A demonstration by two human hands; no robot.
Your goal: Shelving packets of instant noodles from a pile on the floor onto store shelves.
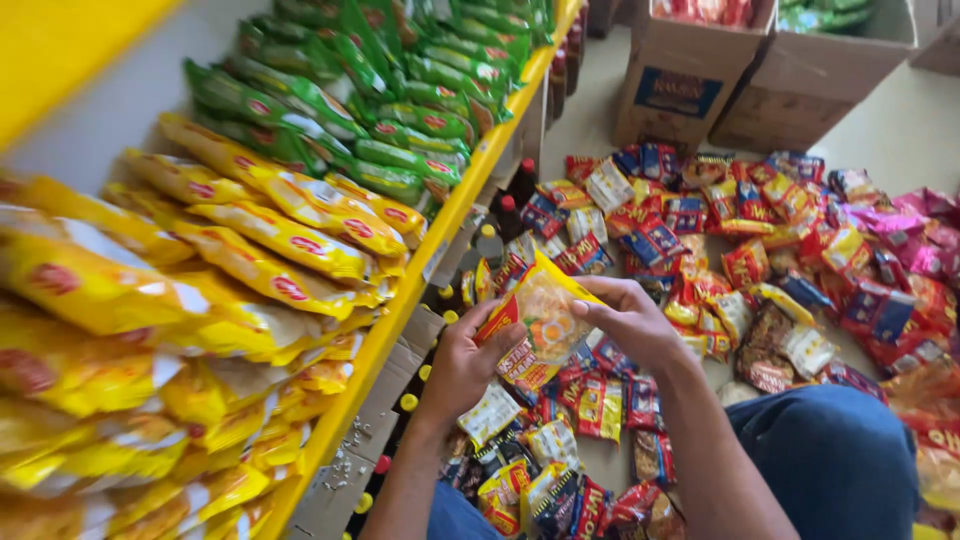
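Observation:
Both of my hands hold one yellow and orange noodle packet (540,318) above the floor. My left hand (462,368) grips its lower left side, and my right hand (628,322) grips its right edge. Beneath the packet lies a spread of many small snack and noodle packets (700,250) in red, blue, yellow and pink. My knee in blue trousers (830,455) is at the lower right.
A yellow shelf (400,310) on the left carries stacked yellow packets (250,260) and green packets (380,110). Bottles (510,205) stand below the shelf edge. Two open cardboard boxes (690,80) with packets sit at the top right on the pale floor (900,130).

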